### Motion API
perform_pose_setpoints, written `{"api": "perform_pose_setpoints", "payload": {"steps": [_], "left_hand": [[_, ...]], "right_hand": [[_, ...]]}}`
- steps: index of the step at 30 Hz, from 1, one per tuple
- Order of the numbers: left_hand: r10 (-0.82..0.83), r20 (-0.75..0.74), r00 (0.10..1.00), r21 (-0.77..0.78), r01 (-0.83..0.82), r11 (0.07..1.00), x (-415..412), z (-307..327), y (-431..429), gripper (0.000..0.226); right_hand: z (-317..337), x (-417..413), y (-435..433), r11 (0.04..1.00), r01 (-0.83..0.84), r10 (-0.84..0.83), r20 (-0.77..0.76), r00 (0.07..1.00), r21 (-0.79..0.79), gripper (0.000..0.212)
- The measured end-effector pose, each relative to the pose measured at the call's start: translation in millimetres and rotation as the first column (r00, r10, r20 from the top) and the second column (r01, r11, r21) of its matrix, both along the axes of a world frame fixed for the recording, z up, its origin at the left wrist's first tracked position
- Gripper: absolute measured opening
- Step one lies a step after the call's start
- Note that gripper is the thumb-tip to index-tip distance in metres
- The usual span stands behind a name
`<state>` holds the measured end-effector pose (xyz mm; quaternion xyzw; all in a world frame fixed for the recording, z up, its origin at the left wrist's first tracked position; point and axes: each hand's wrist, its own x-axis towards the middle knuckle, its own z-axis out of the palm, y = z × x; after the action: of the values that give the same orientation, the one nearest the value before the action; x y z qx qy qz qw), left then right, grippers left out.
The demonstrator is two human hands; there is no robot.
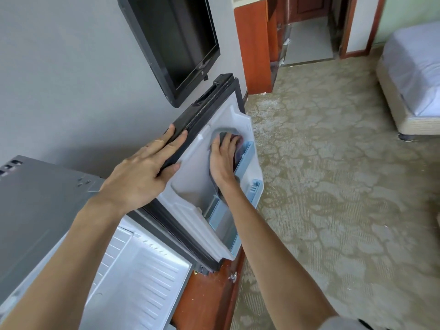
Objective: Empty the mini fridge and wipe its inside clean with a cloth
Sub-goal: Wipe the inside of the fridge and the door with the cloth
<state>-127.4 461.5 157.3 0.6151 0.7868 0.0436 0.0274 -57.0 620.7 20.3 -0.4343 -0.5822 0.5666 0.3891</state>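
Fridge door [190, 184] stands swung wide open, its white moulded inner liner facing the camera, with pale blue shelf rails [246, 160] along its outer side and a dark rubber gasket [188, 136] running round the edge. Its long axis runs from the hinge low beside the mini fridge [133, 270] up toward the wall-mounted television [176, 44], whose lower corner hangs just above the door's far end. The fridge's cavity, white and ribbed, lies open below the door, and its grey top panel [40, 206] extends to the left of the door.

The left hand [140, 177] lies flat along the door's gasketed edge, fingers extended toward the television and thumb tucked onto the liner, so it clasps the rim of the door. The right hand [222, 158] reaches into the upper recess of the door, palm down, fingers spread and pressing a dark grey cloth [222, 135] against the liner, just beside the blue rail. Both forearms are bare and stretch forward from the bottom of the view.
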Motion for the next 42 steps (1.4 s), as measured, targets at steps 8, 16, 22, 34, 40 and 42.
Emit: {"api": "perform_pose_setpoints", "payload": {"steps": [8,16,22,34,40,42], "left_hand": [[0.004,-0.026,1.0,-0.003,-0.005,1.0,-1,0,1,0.064],[-0.009,-0.02,1.0,0.022,0.009,1.0,-1,-1,-1,0.063],[-0.004,-0.01,1.0,0.045,0.004,0.999,-2,-1,-1,0.064],[-0.002,-0.001,1.0,0.024,0.002,1.0,0,-2,2,0.063],[0.001,-0.009,1.0,0.007,-0.001,1.0,-1,0,2,0.061],[0.003,-0.003,1.0,-0.002,-0.003,1.0,-2,0,1,0.061]], "right_hand": [[-15,1,-73,0.993,-0.027,0.056,-0.251,0.966,0.115,0.069],[6,-16,21,0.998,0.059,-0.061,-0.082,0.995,-0.036,0.061],[-4,-12,-43,0.982,0.044,-0.031,-0.074,0.997,0.182,0.07],[9,-7,-20,0.989,0.15,-0.147,-0.141,0.979,0.011,0.075],[-21,5,-78,0.952,-0.061,0.106,-0.135,0.985,0.3,0.076],[-33,8,-86,0.946,-0.145,0.202,-0.178,0.963,0.29,0.074]]}}
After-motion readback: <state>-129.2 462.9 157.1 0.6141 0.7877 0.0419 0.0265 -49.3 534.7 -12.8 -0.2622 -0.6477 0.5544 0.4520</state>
